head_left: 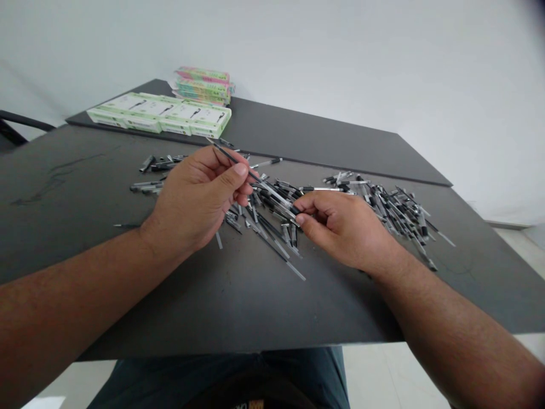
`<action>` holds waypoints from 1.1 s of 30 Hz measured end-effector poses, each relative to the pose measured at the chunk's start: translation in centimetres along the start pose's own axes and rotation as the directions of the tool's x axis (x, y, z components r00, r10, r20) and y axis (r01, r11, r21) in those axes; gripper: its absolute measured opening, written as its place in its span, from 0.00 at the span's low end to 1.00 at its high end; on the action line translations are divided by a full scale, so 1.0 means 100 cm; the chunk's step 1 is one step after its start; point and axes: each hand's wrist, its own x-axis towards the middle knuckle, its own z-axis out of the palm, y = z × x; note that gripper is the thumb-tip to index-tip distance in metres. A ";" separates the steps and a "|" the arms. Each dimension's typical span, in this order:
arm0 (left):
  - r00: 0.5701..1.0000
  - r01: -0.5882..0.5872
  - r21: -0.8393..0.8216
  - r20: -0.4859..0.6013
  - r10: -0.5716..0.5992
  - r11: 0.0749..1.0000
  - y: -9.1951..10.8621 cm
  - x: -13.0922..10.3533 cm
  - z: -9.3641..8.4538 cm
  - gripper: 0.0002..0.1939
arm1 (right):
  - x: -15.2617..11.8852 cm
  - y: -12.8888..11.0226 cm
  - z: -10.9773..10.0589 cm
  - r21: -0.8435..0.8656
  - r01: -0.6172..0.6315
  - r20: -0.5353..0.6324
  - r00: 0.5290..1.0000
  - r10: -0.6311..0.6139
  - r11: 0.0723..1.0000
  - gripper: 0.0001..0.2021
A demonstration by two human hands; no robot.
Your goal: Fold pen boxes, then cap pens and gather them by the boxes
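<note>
Between thumb and fingers, my left hand (208, 190) pinches a thin dark ink refill (225, 152), whose pale end points up and to the left. The refill's other end meets a clear pen barrel (276, 196). My right hand (344, 227) is closed on the dark grip end of that barrel. How far the refill sits inside the barrel I cannot tell. Beneath both hands lies a loose heap of pen parts (264, 227), with clear tubes, black pieces and refills.
Another pile of pens (395, 213) lies right of my right hand. Caps and pen parts (149, 165) lie behind my left hand. White-and-green boxes (157, 113) and a stack of colourful boxes (202, 85) stand at the back left of the dark table (204, 312).
</note>
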 end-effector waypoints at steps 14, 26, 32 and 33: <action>0.996 -0.010 -0.034 -0.088 0.007 0.999 0.003 0.006 0.000 0.11 | -0.006 0.025 0.000 -0.060 0.110 -0.310 0.943 -0.124 0.992 0.05; 0.995 -0.007 0.061 -0.096 0.012 0.998 0.001 0.003 0.003 0.09 | 0.000 0.045 0.019 0.101 0.232 -0.295 0.936 -0.193 0.967 0.07; 0.996 -0.016 0.062 -0.082 0.021 0.998 0.001 0.003 0.001 0.09 | 0.000 0.046 0.019 0.126 0.212 -0.296 0.941 -0.167 0.969 0.07; 0.997 -0.020 0.062 -0.075 0.025 0.998 0.001 0.003 0.001 0.08 | 0.001 0.046 0.018 0.117 0.216 -0.299 0.938 -0.173 0.969 0.07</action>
